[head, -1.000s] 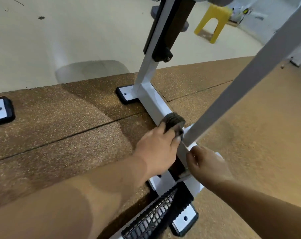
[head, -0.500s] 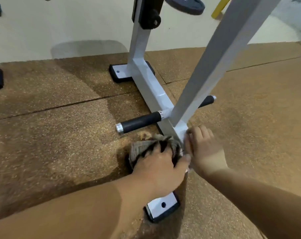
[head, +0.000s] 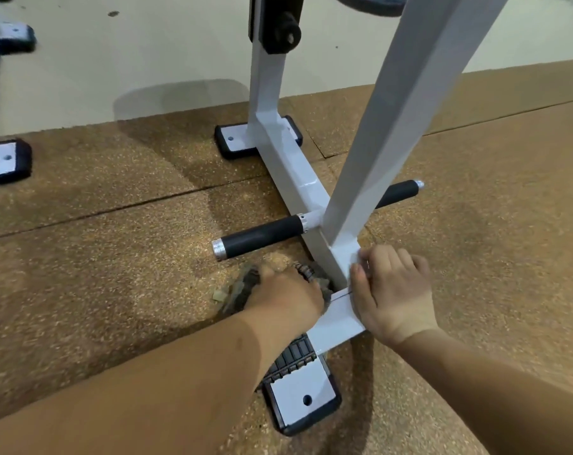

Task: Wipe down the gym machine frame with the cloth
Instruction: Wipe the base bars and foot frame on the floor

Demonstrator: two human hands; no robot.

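Observation:
The white gym machine frame (head: 295, 172) has a floor beam running from a far foot plate to a near one, with a slanted white post (head: 387, 116) rising from it. My left hand (head: 286, 293) grips a dark grey cloth (head: 242, 287) low on the floor against the beam's left side, just below the post's joint. My right hand (head: 392, 290) rests on the beam's top and right side at the same joint, fingers bent over the edge and thumb lying on top. Most of the cloth is hidden under my left hand.
Black grip pegs (head: 262, 236) stick out left and right of the beam. A ribbed black step (head: 291, 356) and the near foot plate (head: 300, 399) lie under my left forearm. Another machine's feet (head: 2, 160) stand at far left. Brown rubber mats meet pale floor beyond.
My left hand with the cloth has dropped from the beam's top to its left side near the floor. My right hand stays at the post's base. The view has shifted.

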